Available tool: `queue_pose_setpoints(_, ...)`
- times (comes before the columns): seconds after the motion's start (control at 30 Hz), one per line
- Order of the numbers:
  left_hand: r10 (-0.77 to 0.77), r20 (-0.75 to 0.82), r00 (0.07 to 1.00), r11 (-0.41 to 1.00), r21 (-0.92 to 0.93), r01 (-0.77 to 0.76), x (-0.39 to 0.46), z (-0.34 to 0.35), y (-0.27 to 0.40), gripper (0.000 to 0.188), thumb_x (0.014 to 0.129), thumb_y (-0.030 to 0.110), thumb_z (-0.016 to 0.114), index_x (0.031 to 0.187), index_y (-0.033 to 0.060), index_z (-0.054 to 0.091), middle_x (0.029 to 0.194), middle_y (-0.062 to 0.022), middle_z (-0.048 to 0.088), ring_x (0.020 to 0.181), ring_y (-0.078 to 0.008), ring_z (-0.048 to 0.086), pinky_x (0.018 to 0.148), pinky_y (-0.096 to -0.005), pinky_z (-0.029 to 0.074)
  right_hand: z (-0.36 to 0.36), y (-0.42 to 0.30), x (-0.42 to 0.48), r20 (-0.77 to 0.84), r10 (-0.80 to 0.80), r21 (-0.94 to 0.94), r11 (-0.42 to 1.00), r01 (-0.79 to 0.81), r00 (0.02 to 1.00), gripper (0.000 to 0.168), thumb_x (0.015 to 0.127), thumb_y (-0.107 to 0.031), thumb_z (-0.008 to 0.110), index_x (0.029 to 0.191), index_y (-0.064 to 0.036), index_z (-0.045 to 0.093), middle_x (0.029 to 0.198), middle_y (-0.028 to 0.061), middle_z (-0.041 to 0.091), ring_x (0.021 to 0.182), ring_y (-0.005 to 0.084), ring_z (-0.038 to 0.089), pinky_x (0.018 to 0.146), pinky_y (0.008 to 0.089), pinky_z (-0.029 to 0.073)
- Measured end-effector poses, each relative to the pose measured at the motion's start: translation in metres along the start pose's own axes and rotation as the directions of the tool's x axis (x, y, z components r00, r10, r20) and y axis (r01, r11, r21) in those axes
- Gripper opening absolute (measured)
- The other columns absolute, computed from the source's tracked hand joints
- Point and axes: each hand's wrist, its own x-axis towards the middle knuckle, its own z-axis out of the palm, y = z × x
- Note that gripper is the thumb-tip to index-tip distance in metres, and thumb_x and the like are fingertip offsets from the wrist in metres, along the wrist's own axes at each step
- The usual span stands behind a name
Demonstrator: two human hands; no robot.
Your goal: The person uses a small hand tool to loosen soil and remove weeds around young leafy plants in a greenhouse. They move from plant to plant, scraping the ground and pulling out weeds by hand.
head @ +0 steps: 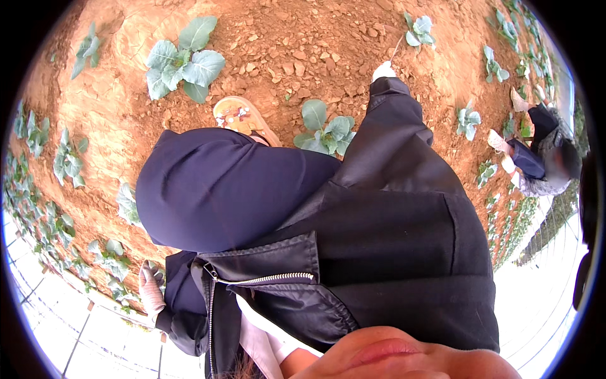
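My right hand (pixel 384 71), in a white glove at the end of a black sleeve, is at the upper right. It appears closed around a thin stick (pixel 396 49) that points up towards a small broad-leaved plant (pixel 420 32). My left hand (pixel 151 290) is low at the left, in a pale glove with darker fingers, beside my dark-clad leg and near leafy plants (pixel 111 258). Its fingers are partly hidden, so its hold is unclear. Between my sleeve and my shoe (pixel 239 116) grows another blue-green leafy plant (pixel 326 129).
A larger leafy plant (pixel 182 66) stands in the reddish soil (pixel 279 47) beyond my shoe. Stones and clods lie around it. At the far right another person (pixel 544 151) crouches among plant rows. Wire fencing (pixel 554 237) shows at the right edge, and dark lines cross a bright surface at lower left.
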Motion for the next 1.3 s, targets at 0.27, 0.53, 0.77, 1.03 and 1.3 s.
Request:
queue_pose_setpoints(0.27,0.003,-0.026,1.0,0.999,0.033,-0.003,-0.005,-0.006,-0.001,0.05,0.094,0.044,0.05,0.13,0.0095,0.052,0.099,-0.0033,0.06,0.077,-0.0098,0.053,0.068,-0.0241,0.044,0.015,-0.038,-0.067,0.077,0.121,0.147,0.98,-0.131,0.99,0.041,0.096,-0.025,0.032,0.124,0.001,0.048,0.096,0.0223,0.066,0.086,0.0376,0.065,0.077,0.046,0.051)
queue_pose_setpoints(0.53,-0.006,-0.047,0.999,1.0,-0.008,0.006,-0.02,-0.009,0.006,0.049,0.095,0.042,0.051,0.13,0.0078,0.051,0.097,-0.0026,0.059,0.074,-0.0084,0.05,0.066,-0.0236,0.042,0.007,-0.082,-0.131,0.22,0.151,0.246,0.948,-0.204,0.964,0.039,0.097,-0.026,0.031,0.12,-0.001,0.049,0.1,0.0221,0.064,0.09,0.036,0.063,0.075,0.045,0.051)
queue_pose_setpoints(0.77,0.028,-0.005,1.0,0.999,-0.021,-0.028,-0.012,-0.01,-0.006,0.054,0.094,0.046,0.05,0.131,0.0077,0.049,0.096,-0.0033,0.06,0.072,-0.0088,0.051,0.065,-0.0237,0.043,-0.01,-0.119,-0.147,-0.041,0.465,0.371,0.829,-0.419,0.884,0.035,0.097,-0.02,0.039,0.128,-0.004,0.043,0.097,0.0166,0.061,0.083,0.0299,0.063,0.069,0.0388,0.051)
queue_pose_setpoints(1.03,-0.01,-0.03,0.999,0.999,-0.047,0.009,-0.013,0.0,0.002,0.048,0.095,0.04,0.052,0.128,0.0052,0.051,0.093,-0.0019,0.058,0.071,-0.0064,0.048,0.064,-0.0217,0.041,-0.039,-0.133,-0.142,-0.106,0.217,0.226,0.956,-0.189,0.97,0.026,0.097,-0.019,0.037,0.115,-0.002,0.047,0.09,0.0181,0.065,0.071,0.0285,0.067,0.056,0.04,0.054)
queue_pose_setpoints(1.3,0.024,0.026,0.999,0.994,-0.106,-0.021,0.0,-0.005,-0.004,0.047,0.095,0.04,0.05,0.13,0.0086,0.051,0.092,-0.0014,0.059,0.07,-0.008,0.051,0.065,-0.0216,0.043,0.012,-0.181,-0.122,0.043,0.063,0.66,0.747,-0.076,0.997,0.037,0.098,-0.032,0.032,0.108,-0.003,0.052,0.093,0.0192,0.063,0.077,0.0345,0.063,0.061,0.0461,0.051)
